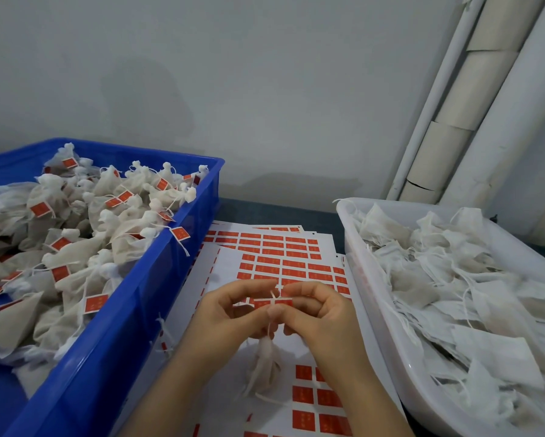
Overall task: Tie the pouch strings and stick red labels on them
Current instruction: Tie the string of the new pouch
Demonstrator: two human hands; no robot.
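Your left hand (230,313) and right hand (324,313) hold fingers clamped on the red label (279,302), folding it round the string (272,294), so the pouch (264,364) dangles free (above the sticker sheets (296,257)).

light: soft, even, dimmish | shadows: faint on wall | edges: wide-angle bending | focus: slightly soft

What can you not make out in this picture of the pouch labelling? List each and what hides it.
Head view:
Print on the red label: too small, blurred.
Any knot on the pouch: behind fingers of left hand and right hand.
Left part of the blue crate: cut by frame edge.
Right end of the white tub: likewise.
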